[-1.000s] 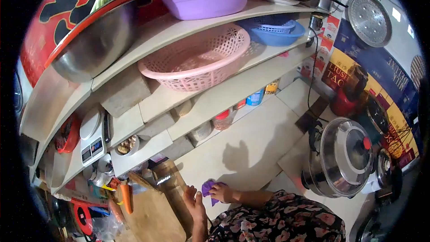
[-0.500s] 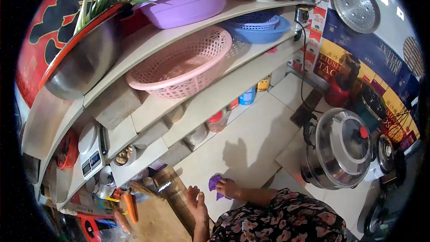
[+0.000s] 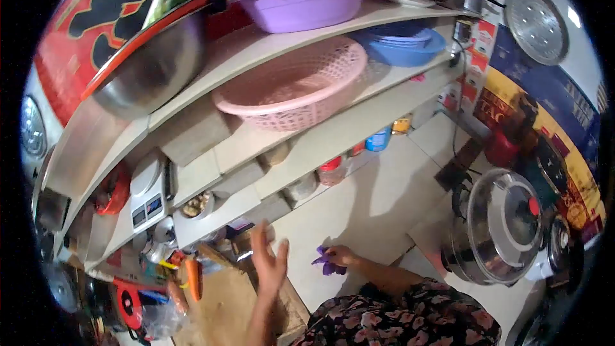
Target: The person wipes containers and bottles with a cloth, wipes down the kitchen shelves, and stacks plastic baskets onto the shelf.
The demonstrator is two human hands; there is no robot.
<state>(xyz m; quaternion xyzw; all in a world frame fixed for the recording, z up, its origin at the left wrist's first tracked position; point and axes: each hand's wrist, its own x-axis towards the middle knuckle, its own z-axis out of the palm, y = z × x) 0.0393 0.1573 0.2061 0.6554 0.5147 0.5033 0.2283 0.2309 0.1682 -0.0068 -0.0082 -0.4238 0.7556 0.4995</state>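
Observation:
My right hand (image 3: 343, 256) is closed on a crumpled purple cloth (image 3: 330, 265) over the light tiled counter (image 3: 304, 230). I cannot tell whether the cloth still touches the tiles. To its left, my left hand (image 3: 270, 263) is raised with fingers and thumb apart and holds nothing. It is above the edge of a wooden cutting board (image 3: 221, 311). On that board's left side lies a carrot (image 3: 193, 278).
A large lidded steel pot (image 3: 496, 227) stands at the right. Shelves behind hold a pink basket (image 3: 288, 115), a purple basin (image 3: 304, 6) and a kitchen scale (image 3: 147, 182). Jars, including a red-lidded one (image 3: 331, 172), line the counter's back.
The view has shifted, so the shelves appear further right. My left hand has risen and its fingers have spread. The purple cloth is bunched differently under my right hand.

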